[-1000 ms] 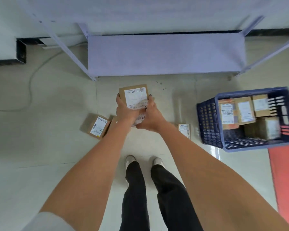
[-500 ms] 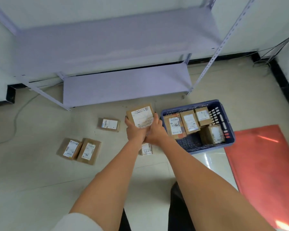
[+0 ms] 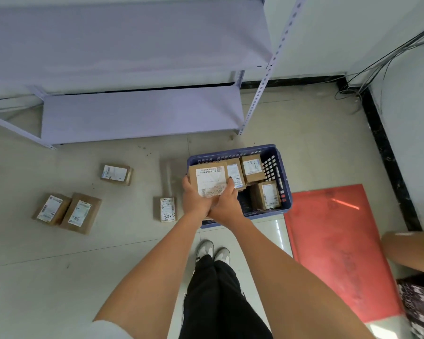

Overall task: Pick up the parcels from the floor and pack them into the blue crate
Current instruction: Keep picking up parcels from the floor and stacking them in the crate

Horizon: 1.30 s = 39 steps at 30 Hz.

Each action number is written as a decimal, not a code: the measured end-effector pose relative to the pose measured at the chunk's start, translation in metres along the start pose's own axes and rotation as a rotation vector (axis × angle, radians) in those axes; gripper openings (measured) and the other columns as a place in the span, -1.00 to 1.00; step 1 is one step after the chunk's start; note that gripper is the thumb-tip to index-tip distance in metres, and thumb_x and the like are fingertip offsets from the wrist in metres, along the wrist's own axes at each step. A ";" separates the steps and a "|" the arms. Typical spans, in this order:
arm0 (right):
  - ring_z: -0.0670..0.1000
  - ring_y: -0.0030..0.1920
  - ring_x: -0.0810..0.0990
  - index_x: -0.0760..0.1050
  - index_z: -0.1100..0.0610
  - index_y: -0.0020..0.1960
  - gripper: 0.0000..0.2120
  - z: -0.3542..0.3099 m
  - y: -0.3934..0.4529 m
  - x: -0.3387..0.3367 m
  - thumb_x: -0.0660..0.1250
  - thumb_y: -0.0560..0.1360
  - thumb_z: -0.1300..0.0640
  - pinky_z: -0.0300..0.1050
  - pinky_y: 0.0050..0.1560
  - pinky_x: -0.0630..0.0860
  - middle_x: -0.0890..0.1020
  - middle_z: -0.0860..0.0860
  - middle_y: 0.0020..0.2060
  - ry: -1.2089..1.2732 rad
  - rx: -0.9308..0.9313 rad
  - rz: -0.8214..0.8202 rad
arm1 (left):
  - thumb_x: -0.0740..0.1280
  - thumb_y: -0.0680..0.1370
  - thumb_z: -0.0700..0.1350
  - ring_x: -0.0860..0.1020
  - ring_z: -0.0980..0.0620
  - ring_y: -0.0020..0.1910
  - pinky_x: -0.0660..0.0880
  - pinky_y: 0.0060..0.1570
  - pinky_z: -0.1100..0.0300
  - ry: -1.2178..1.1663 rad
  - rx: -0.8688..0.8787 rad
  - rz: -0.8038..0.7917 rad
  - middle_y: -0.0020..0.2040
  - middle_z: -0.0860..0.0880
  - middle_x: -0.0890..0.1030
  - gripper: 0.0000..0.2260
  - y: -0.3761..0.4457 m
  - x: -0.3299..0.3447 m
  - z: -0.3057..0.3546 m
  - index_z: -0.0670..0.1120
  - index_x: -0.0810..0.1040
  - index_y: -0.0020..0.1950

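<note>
Parcel point(image 3: 209, 180): brown cardboard, white label up; both hands point(image 3: 212, 204) gripping it above blue crate point(image 3: 286, 192).

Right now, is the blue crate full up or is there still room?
Still room. The blue crate holds a few parcels along its far and right sides, and bare mesh floor shows near the front.

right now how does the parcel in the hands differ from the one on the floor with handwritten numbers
The held parcel is gripped by both the left hand and right hand over the blue crate; the numbered parcel lies untouched on the floor left of it. The held parcel's label is wider and shows no handwriting; the numbered parcel's is narrow, with digits written below. Both are brown cardboard with white labels facing up.
</note>
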State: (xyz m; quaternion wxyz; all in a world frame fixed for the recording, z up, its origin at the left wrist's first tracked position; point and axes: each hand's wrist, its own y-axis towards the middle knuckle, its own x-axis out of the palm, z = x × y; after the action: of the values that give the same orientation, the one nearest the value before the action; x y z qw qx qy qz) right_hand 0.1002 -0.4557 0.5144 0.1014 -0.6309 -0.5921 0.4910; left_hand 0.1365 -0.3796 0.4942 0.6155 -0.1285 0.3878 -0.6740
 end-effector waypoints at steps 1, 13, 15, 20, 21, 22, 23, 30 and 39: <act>0.23 0.40 0.27 -0.26 0.09 0.50 0.11 0.005 0.004 -0.003 0.52 0.30 0.08 0.19 0.36 0.35 0.07 0.15 0.46 0.017 0.007 0.009 | 0.59 0.21 -0.11 0.54 -0.09 0.16 0.53 0.13 -0.02 0.005 -0.023 -0.009 0.26 -0.07 0.52 -0.04 0.002 0.005 0.000 0.04 0.07 0.44; 0.08 0.10 0.54 -0.31 -0.10 0.49 0.21 0.069 0.061 -0.091 0.57 0.26 0.20 -0.02 -0.03 0.57 0.49 0.06 0.23 0.365 0.041 -0.032 | 0.47 0.36 -0.27 0.48 -0.10 0.19 0.56 0.06 -0.09 0.228 0.140 -0.253 0.32 -0.07 0.40 -0.27 0.027 0.058 0.026 0.10 0.23 0.41; 0.09 0.18 0.50 -0.19 -0.10 0.50 0.11 0.083 0.073 -0.116 0.55 0.28 0.18 0.04 0.02 0.56 0.46 0.03 0.23 0.357 0.053 -0.101 | 0.45 0.38 -0.28 0.51 -0.08 0.16 0.57 0.00 0.00 0.258 0.130 -0.313 0.29 -0.10 0.45 -0.30 0.032 0.072 0.029 0.10 0.25 0.41; 0.05 0.02 0.58 0.21 0.03 0.27 -0.42 0.133 0.102 -0.155 0.46 0.39 0.17 -0.19 -0.26 0.55 0.54 0.04 0.13 0.403 0.126 -0.142 | 0.49 0.35 -0.25 0.49 -0.03 0.14 0.51 -0.04 0.13 0.330 0.200 -0.301 0.27 -0.09 0.47 -0.32 0.047 0.127 0.030 0.08 0.34 0.39; 0.03 -0.03 0.58 0.21 0.04 0.23 -0.47 0.144 0.107 -0.157 0.45 0.40 0.18 -0.12 -0.19 0.60 0.54 0.05 0.11 0.404 0.148 -0.130 | 0.51 0.33 -0.24 0.47 -0.01 0.16 0.47 -0.01 0.13 0.311 0.190 -0.240 0.29 -0.07 0.46 -0.32 0.050 0.140 0.026 0.06 0.36 0.38; 0.03 -0.03 0.58 0.22 0.07 0.20 -0.50 0.154 0.113 -0.156 0.43 0.41 0.19 -0.03 -0.07 0.62 0.55 0.07 0.11 0.395 0.163 -0.126 | 0.52 0.31 -0.23 0.44 -0.01 0.19 0.45 0.02 0.11 0.273 0.154 -0.175 0.30 -0.06 0.44 -0.31 0.052 0.153 0.020 0.03 0.35 0.37; 0.06 0.01 0.58 0.22 0.10 0.21 -0.51 0.166 0.118 -0.154 0.42 0.42 0.19 0.03 0.04 0.60 0.55 0.10 0.13 0.383 0.172 -0.128 | 0.53 0.30 -0.23 0.43 -0.03 0.22 0.45 0.07 0.08 0.233 0.109 -0.114 0.31 -0.06 0.42 -0.30 0.054 0.165 0.011 0.00 0.33 0.37; 0.04 0.02 0.54 0.28 0.19 0.30 -0.46 0.232 0.157 -0.112 0.40 0.43 0.06 -0.09 0.02 0.52 0.58 0.07 0.12 0.087 0.181 -0.138 | 0.53 0.32 -0.20 0.62 -0.07 -0.03 0.56 -0.11 0.08 -0.028 -0.180 0.096 0.04 -0.10 0.64 -0.56 0.079 0.210 -0.075 -0.22 0.49 0.14; 0.06 0.19 0.54 0.34 0.12 0.31 -0.51 0.275 0.245 -0.043 0.36 0.44 0.05 -0.09 0.16 0.52 0.57 0.04 0.20 -0.060 0.118 -0.153 | 0.29 0.54 -0.19 0.55 -0.09 0.11 0.50 -0.05 0.15 0.130 -0.161 -0.010 0.21 -0.16 0.57 -0.65 0.170 0.234 -0.154 -0.13 0.40 0.32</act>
State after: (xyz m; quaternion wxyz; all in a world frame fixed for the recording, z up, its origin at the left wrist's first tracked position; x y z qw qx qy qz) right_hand 0.0634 -0.6850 0.2256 0.1578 -0.5618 -0.6114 0.5345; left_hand 0.1111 -0.5314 0.2050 0.5735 -0.1354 0.4789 -0.6507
